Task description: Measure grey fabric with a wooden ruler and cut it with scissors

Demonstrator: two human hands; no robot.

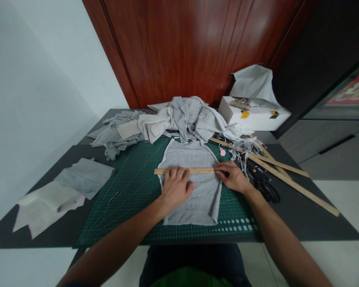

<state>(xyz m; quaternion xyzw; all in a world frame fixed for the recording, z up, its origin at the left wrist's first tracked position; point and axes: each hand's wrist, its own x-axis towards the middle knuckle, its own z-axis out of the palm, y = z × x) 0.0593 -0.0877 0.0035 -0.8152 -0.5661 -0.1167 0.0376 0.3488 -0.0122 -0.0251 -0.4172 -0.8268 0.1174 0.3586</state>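
Hands and measured cloth on a worktable, seen from the head. A flat piece of light grey knit fabric lies on a dark green, grid-printed cutting mat, which covers the middle of a dark grey tabletop. A thin, straight, pale wooden ruler crosses the upper half of the fabric from side to side, its left end projecting past the fabric's edge. The left hand is open, palm down, its fingertips resting on the ruler and its thumb held out to the side over the fabric. The right hand has its thumb and fingertips drawn together at the ruler's right end, beside the fabric's edge; whether they grip the ruler, the cloth or something else cannot be told. Behind the fabric, a crumpled heap of grey and off-white cloth spans the mat's far edge. To the right of the right hand lie black-handled scissors and long, flat, pale wooden strips. A small pink disc lies just beyond this hand.
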